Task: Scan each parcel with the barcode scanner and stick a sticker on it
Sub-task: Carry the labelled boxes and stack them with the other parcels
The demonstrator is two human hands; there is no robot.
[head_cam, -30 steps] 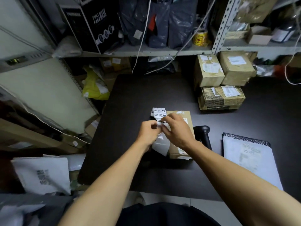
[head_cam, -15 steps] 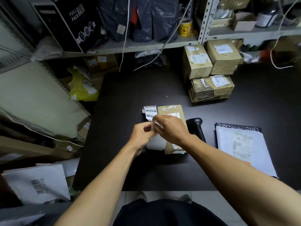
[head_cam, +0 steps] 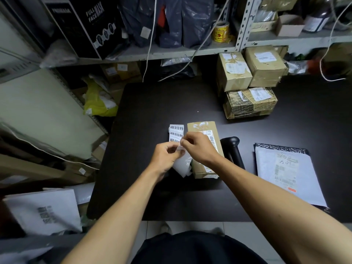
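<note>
A small brown cardboard parcel [head_cam: 202, 128] with a barcode label lies at the middle of the dark table [head_cam: 144, 103]. Just left of it is a white strip of stickers [head_cam: 176, 131] printed with black characters. My left hand [head_cam: 165, 158] pinches the strip's lower backing paper, which hangs down below the hands. My right hand [head_cam: 200, 147] pinches a sticker at the strip's edge, over the parcel. The black barcode scanner [head_cam: 233, 149] lies on the table right of the parcel, untouched.
A white mailer bag [head_cam: 285, 172] lies at the right. Three taped cardboard boxes [head_cam: 249, 88] stand at the back right. Metal shelves [head_cam: 171, 51] with bags and boxes run behind the table. More parcels [head_cam: 45, 210] are piled on the floor at the left.
Both hands have stayed together at the sticker strip, with the fingers working at a sticker's edge. The camera has tilted a little, shifting the scene; parcel and scanner have not moved.
</note>
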